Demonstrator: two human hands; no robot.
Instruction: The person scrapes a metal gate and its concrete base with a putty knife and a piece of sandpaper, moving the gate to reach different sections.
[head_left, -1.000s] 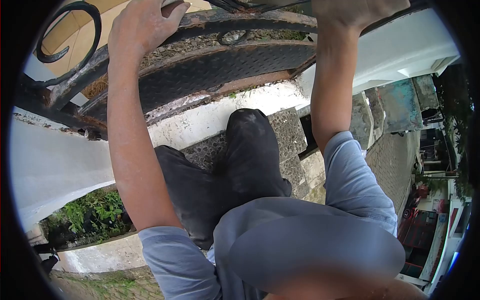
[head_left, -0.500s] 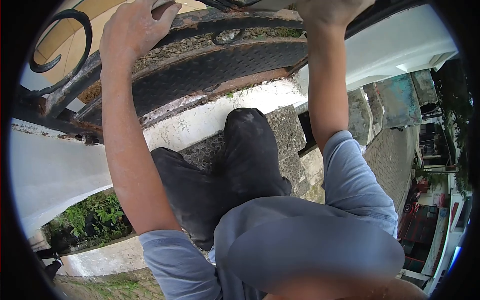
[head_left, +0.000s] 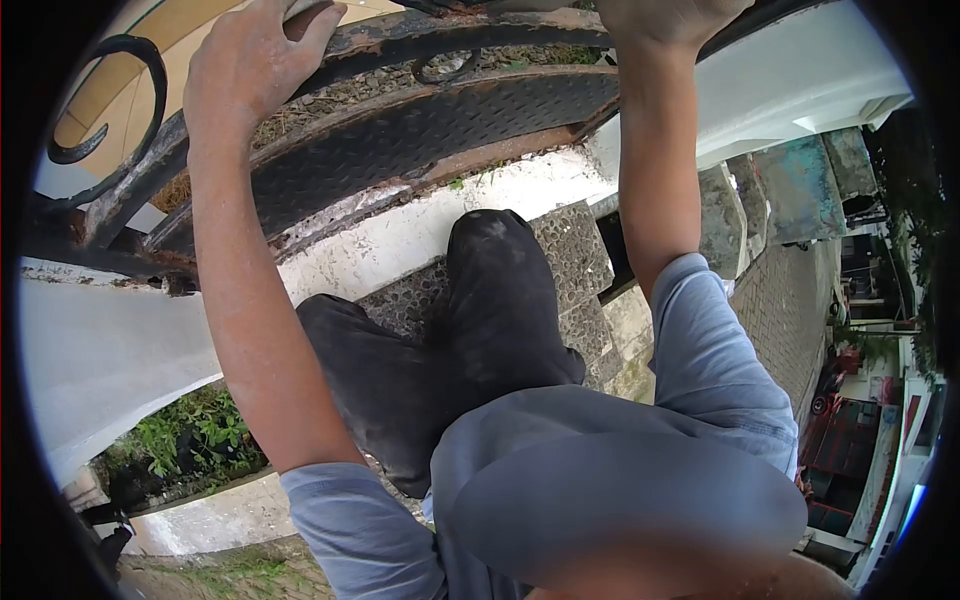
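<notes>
My left hand [head_left: 252, 62] is at the upper left, over the curved black metal rail [head_left: 370, 42] of a gate, whose paint is worn to rusty brown. Thumb and fingers close around a greyish edge that I cannot make out, partly cut off by the frame. At the top, my right hand [head_left: 672, 18] is bent at the wrist near the rail's right end. Its fingers lie outside the picture, so its grip is hidden. Below the rail runs a dark textured metal panel [head_left: 450, 125] with a rusty lower edge. A black metal scroll [head_left: 155, 90] curls left of my left hand.
My legs in dark trousers [head_left: 500, 290] are bent before a white ledge [head_left: 370, 245], above pebbled paving [head_left: 570, 255]. White walls [head_left: 110, 325] flank the gate. Green plants [head_left: 195, 440] grow at lower left; a paved lane [head_left: 785, 310] and concrete blocks [head_left: 800, 190] lie right.
My left hand and forearm have shifted slightly left in view, and the gate's left part shifts with them. My right hand stays nearly in place.
</notes>
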